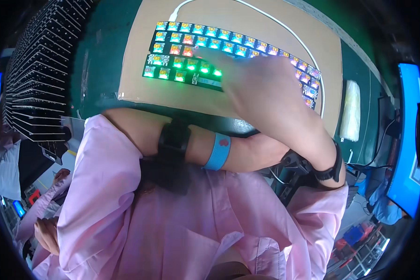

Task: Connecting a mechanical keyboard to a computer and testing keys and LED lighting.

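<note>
A keyboard circuit board without keycaps lies on a tan sheet, its bare switches lit in green, blue, red and violet. My right hand reaches over it from the right, blurred, index finger stretched left to the switches; I see nothing held. The palm and other fingers cover the board's middle. Crossing below the board, my left forearm runs rightward with a black strap and a blue wristband. My left hand lies partly beneath my right forearm, its fingers hidden. A white cable runs from the board's upper left.
A tall rack of stacked black boards stands at the left on the green mat. To the right are a wrapped pale yellow roll and a blue-lit monitor. Another person's hand shows at lower left.
</note>
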Demonstrator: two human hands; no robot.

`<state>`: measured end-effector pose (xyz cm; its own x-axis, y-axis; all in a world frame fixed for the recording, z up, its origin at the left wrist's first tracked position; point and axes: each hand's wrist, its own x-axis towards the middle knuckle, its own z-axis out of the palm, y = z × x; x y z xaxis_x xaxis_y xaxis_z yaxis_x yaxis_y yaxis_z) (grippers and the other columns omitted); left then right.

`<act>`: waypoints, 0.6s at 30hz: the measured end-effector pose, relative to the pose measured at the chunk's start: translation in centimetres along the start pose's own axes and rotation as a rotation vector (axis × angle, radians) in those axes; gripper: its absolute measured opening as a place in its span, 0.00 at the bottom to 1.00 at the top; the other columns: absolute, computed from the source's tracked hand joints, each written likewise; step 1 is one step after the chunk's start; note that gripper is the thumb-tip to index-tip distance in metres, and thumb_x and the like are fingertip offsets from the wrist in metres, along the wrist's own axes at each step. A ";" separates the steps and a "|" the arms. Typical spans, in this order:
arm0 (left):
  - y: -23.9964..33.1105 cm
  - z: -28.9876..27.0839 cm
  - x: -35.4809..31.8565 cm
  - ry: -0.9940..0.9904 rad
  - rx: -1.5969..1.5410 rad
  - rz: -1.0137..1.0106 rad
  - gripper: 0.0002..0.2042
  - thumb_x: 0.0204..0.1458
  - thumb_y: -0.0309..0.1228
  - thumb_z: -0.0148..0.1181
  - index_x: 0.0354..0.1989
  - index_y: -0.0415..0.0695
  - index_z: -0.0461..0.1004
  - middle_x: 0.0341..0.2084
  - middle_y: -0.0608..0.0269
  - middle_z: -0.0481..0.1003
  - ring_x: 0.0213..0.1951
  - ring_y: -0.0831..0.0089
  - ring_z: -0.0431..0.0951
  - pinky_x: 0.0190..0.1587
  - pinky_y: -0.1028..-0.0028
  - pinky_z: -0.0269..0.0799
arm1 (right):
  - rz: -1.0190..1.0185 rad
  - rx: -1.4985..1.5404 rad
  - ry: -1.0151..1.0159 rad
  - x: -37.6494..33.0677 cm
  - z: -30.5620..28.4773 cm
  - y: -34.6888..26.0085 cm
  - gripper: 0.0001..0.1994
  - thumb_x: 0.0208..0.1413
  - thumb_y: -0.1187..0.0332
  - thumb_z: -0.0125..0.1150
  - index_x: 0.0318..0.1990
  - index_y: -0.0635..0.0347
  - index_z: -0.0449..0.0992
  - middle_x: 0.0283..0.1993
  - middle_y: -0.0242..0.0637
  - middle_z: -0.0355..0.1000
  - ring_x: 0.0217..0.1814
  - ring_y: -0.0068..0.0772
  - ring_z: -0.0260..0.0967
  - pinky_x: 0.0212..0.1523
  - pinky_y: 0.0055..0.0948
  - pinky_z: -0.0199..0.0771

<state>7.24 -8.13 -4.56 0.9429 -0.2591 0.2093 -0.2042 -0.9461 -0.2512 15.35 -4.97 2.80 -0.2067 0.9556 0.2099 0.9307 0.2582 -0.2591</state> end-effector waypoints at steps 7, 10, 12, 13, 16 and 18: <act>0.7 0.7 0.5 -0.015 -0.023 -0.013 0.23 0.52 0.36 0.43 0.56 0.43 0.64 0.55 0.58 0.65 0.62 0.63 0.57 0.65 0.60 0.46 | 0.033 0.023 0.036 -0.9 0.2 1.1 0.20 0.45 0.74 0.51 0.50 0.55 0.71 0.13 0.36 0.64 0.16 0.38 0.66 0.15 0.35 0.60; 1.1 0.8 0.7 -0.028 -0.023 -0.013 0.23 0.51 0.36 0.42 0.56 0.42 0.64 0.55 0.58 0.65 0.62 0.63 0.57 0.65 0.61 0.46 | 0.066 -0.006 -0.051 -0.4 1.4 1.0 0.21 0.45 0.74 0.51 0.50 0.54 0.71 0.16 0.41 0.64 0.17 0.42 0.64 0.18 0.37 0.61; 1.3 0.7 0.9 -0.035 -0.025 -0.019 0.23 0.51 0.37 0.42 0.56 0.42 0.64 0.55 0.58 0.65 0.62 0.63 0.57 0.65 0.61 0.46 | 0.061 -0.026 -0.065 -0.6 0.5 1.0 0.21 0.45 0.74 0.50 0.50 0.53 0.71 0.17 0.43 0.64 0.18 0.43 0.64 0.19 0.39 0.61; 1.3 0.7 1.0 -0.036 -0.024 -0.020 0.23 0.51 0.37 0.42 0.56 0.42 0.64 0.55 0.58 0.65 0.62 0.63 0.57 0.65 0.61 0.46 | 0.080 -0.035 0.022 -1.3 -0.6 1.2 0.21 0.45 0.75 0.51 0.50 0.54 0.71 0.17 0.42 0.65 0.16 0.39 0.64 0.19 0.36 0.61; 1.1 0.2 1.3 -0.029 -0.021 -0.005 0.23 0.51 0.37 0.42 0.57 0.42 0.63 0.56 0.57 0.64 0.62 0.62 0.56 0.65 0.62 0.46 | 0.356 0.198 0.153 -4.7 -4.6 2.3 0.20 0.48 0.77 0.50 0.51 0.54 0.71 0.23 0.38 0.69 0.21 0.36 0.68 0.24 0.30 0.67; 0.7 -0.1 1.5 -0.020 -0.013 0.010 0.24 0.52 0.36 0.41 0.57 0.42 0.63 0.56 0.56 0.64 0.62 0.61 0.56 0.65 0.62 0.46 | 0.600 0.117 0.309 -7.4 -5.7 3.7 0.19 0.50 0.79 0.49 0.51 0.57 0.72 0.33 0.42 0.70 0.35 0.36 0.69 0.37 0.29 0.68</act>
<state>8.48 -9.15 -4.37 0.9458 -0.2649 0.1879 -0.2170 -0.9460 -0.2409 22.06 -11.88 5.62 0.4468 0.8582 0.2527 0.8147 -0.2736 -0.5113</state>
